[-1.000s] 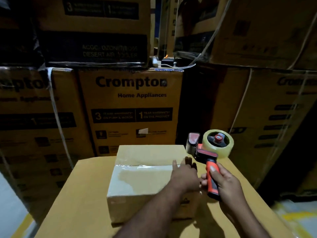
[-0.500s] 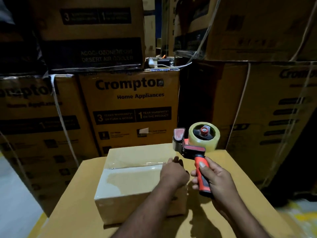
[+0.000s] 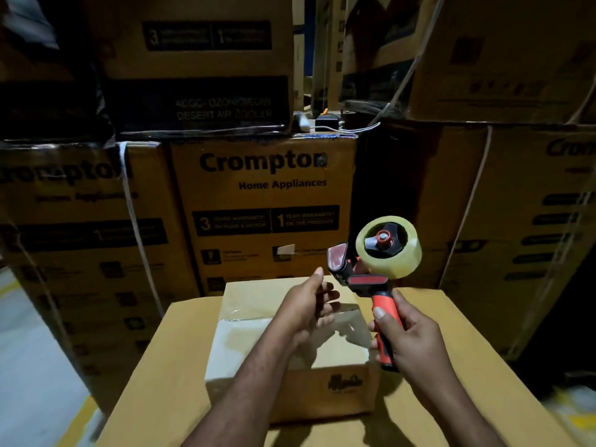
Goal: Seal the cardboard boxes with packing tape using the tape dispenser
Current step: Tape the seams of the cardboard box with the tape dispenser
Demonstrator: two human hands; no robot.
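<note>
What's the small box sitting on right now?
The small box rests on the flat top of a larger cardboard carton. The patch directly beneath the box is covered, so that cannot be checked.

This is a warehouse or stock room for home appliances. Large brown cartons stand in high stacks close together, printed "Crompton Home Appliances" and with warranty marks; some are bound with white straps. At the left a grey floor shows.
</note>
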